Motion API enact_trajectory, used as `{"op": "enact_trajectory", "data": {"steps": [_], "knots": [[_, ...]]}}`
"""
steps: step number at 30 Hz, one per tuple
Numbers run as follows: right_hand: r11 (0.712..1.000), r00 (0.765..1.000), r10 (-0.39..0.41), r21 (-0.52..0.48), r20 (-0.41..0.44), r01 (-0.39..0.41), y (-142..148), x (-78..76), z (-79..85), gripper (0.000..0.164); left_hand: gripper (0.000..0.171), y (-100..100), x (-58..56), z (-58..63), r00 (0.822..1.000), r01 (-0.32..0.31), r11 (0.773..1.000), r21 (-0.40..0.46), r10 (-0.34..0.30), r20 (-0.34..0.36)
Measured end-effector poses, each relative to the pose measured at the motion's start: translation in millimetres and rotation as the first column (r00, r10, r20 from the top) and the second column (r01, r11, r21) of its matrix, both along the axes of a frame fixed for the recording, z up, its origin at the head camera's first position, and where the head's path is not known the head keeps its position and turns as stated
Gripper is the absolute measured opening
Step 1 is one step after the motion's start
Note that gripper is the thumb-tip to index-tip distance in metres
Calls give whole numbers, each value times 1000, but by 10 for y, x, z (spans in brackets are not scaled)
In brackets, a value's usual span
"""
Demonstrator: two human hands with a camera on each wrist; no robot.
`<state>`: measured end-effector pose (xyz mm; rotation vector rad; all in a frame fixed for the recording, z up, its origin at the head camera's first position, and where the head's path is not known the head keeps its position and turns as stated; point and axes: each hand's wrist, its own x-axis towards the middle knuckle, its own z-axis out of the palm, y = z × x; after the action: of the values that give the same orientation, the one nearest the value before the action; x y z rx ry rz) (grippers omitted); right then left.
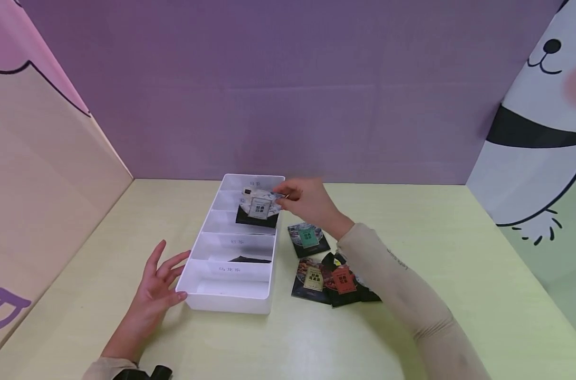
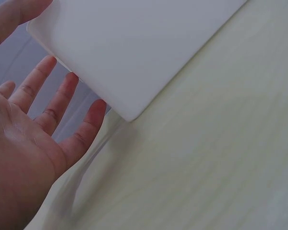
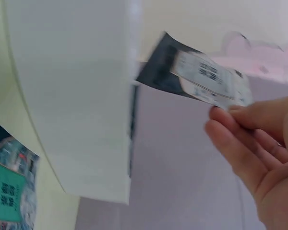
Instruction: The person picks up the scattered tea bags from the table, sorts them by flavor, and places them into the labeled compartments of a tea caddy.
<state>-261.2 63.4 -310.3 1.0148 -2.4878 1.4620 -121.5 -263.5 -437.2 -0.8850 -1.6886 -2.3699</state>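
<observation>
My right hand [image 1: 312, 203] pinches one edge of a black-and-white tea sachet [image 1: 259, 207] and holds it over the far compartments of a white divided box [image 1: 226, 304]. In the right wrist view the sachet [image 3: 201, 76] is tilted, gripped between thumb and fingers, beside the box wall [image 3: 72, 96]. My left hand [image 1: 155, 287] touches the near left corner of the box, fingers spread. The left wrist view shows its fingertips [image 2: 97, 111] resting against the box edge. Part of a black packet [image 1: 250, 259] shows in a nearer compartment. Handwritten labels mark several compartment walls.
Right of the box lie a sachet with a green label [image 1: 309, 237], one with a cream label [image 1: 313, 278] and one with a red label [image 1: 343, 279], the latter two overlapping. A purple wall [image 1: 288, 105] stands behind the table [image 1: 411, 227], with printed panels at both sides.
</observation>
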Motion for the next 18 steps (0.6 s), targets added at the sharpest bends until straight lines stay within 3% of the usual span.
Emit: {"op": "enact_trajectory", "data": {"steps": [6,13,18], "knots": [[990,975,97,118,-199,-75,-210,-8,-106,17,102,27,-19,0,1000,-18,1000,-12,18,11],[963,951,195,232,-241,-139,-327,53,-192,14,102,30,-15,4,1000,-13,1000,-5,13,7],[955,943,221,253,-248,-158,-394,63,-233,15,101,29,-8,6,999,-25,1000,-9,25,20]]}}
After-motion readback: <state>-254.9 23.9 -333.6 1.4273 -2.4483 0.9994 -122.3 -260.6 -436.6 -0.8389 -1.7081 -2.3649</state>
